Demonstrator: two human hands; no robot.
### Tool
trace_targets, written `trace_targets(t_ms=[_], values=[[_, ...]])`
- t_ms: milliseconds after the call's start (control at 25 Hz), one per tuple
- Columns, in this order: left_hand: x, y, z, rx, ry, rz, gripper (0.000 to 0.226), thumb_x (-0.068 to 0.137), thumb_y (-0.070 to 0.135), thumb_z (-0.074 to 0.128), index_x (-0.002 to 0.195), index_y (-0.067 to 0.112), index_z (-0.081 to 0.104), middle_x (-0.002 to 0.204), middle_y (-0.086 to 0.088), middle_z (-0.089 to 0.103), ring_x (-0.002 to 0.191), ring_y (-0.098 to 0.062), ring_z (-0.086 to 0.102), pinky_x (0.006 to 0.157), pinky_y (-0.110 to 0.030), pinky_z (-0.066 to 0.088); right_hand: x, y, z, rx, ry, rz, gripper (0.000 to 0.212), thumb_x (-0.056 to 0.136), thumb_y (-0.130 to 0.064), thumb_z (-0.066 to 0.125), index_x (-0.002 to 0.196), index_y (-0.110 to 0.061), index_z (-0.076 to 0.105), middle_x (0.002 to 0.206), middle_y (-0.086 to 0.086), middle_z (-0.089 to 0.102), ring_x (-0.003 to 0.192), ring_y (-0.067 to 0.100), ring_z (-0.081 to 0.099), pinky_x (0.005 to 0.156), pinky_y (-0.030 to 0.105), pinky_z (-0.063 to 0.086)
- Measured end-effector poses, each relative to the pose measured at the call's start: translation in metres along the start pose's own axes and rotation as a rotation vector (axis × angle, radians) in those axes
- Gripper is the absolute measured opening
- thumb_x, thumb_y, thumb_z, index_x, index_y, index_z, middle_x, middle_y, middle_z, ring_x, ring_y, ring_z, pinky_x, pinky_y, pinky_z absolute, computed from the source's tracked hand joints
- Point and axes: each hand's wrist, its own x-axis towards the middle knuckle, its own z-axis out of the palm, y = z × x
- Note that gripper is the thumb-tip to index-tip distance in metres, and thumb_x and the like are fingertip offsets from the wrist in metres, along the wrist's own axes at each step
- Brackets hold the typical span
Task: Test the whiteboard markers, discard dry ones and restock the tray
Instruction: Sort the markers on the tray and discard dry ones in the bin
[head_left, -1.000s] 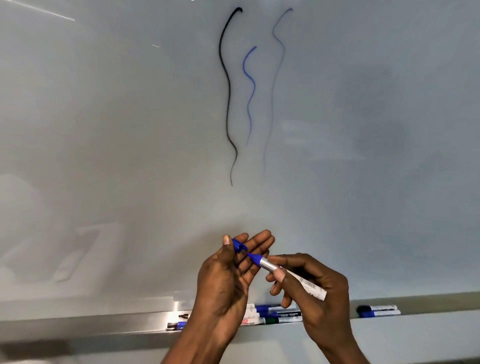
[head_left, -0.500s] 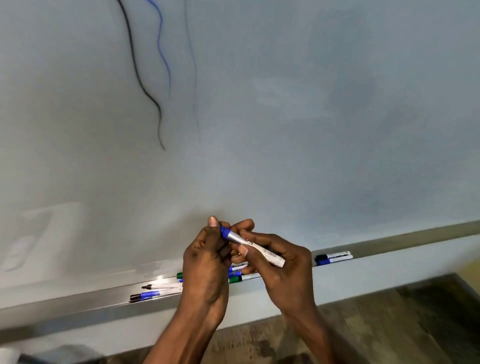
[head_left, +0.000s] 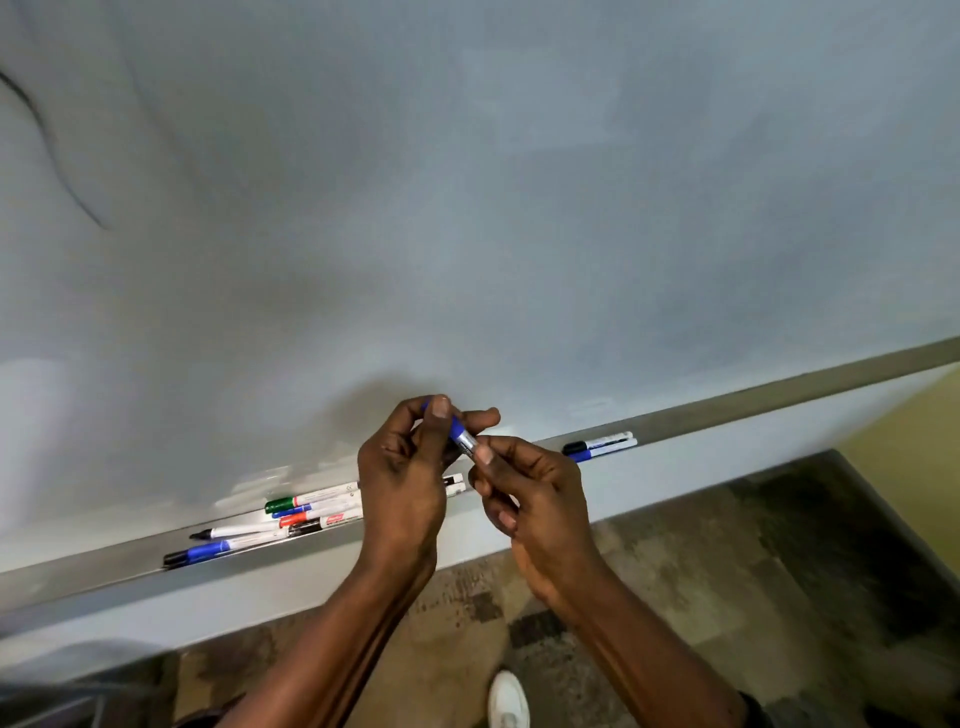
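A blue whiteboard marker (head_left: 461, 435) is held between both hands just in front of the whiteboard (head_left: 519, 208). My left hand (head_left: 408, 478) pinches its blue cap end with thumb and fingers. My right hand (head_left: 524, 493) grips the white barrel, which is mostly hidden in the fingers. Below and behind the hands runs the metal tray (head_left: 104, 564), holding several markers (head_left: 291, 517) with green, blue, red and black caps at the left. Two more markers (head_left: 600, 447) lie on the tray to the right.
A black test line (head_left: 57, 156) shows at the board's upper left edge. Below the tray is patterned floor (head_left: 727, 597), with a white shoe (head_left: 509, 699) at the bottom and a yellow surface (head_left: 914, 441) at the far right.
The cap has gone from off the tip, held in my left hand, to seated on the marker. The view has dropped and swung right, so the test lines left the frame.
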Motion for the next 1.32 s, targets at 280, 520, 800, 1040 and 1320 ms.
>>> trace_targets(t_ms=[280,520,800,1040,1320], values=[[0.016,-0.052,0.020,0.137,-0.074,-0.106,0.027,0.111,0.025,0.057,0.105,0.003,0.072,0.098,-0.007,0.084,0.097,-0.023,0.082,0.092,-0.033,0.063,0.018,0.023,-0.055,-0.202,-0.041,0.073,0.019,0.104,-0.020,0.063,0.117,-0.016,0.076,0.079,0.009,0.075,0.055,0.022,0.060,0.051,0.026,0.047],[0.033,-0.140,0.040,0.570,-0.110,0.010,0.016,0.102,0.034,0.072,0.110,0.023,0.080,0.102,0.012,0.083,0.096,-0.002,0.077,0.084,-0.023,0.057,0.067,0.073,-0.138,-0.693,0.046,-0.024,0.008,0.097,-0.018,0.074,0.105,-0.017,0.077,0.096,-0.005,0.080,0.088,0.008,0.076,0.090,0.039,0.063],[0.048,-0.246,0.032,1.446,-0.586,0.103,0.093,0.107,0.047,0.060,0.171,0.006,0.006,0.179,-0.016,-0.008,0.166,-0.033,-0.011,0.135,-0.041,-0.001,0.161,0.093,-0.253,-1.436,0.307,-0.471,0.019,0.086,-0.013,0.082,0.104,-0.021,0.081,0.096,0.001,0.069,0.089,0.028,0.064,0.075,0.039,0.044],[0.043,-0.293,0.013,1.647,-0.704,0.149,0.130,0.094,0.058,0.071,0.164,-0.004,-0.019,0.172,-0.028,-0.027,0.161,-0.041,-0.026,0.132,-0.051,-0.009,0.213,0.110,-0.289,-1.713,0.123,-0.713,0.032,0.078,0.005,0.074,0.098,-0.020,0.076,0.094,0.000,0.068,0.087,0.029,0.059,0.074,0.039,0.039],[0.047,-0.293,0.010,1.665,-0.778,0.083,0.127,0.099,0.058,0.062,0.158,0.001,-0.035,0.165,-0.021,-0.046,0.155,-0.037,-0.042,0.132,-0.053,-0.014,0.225,0.124,-0.291,-1.747,0.041,-0.746,0.036,0.083,0.000,0.049,0.099,-0.015,0.077,0.101,0.005,0.073,0.094,0.033,0.063,0.080,0.039,0.039]])
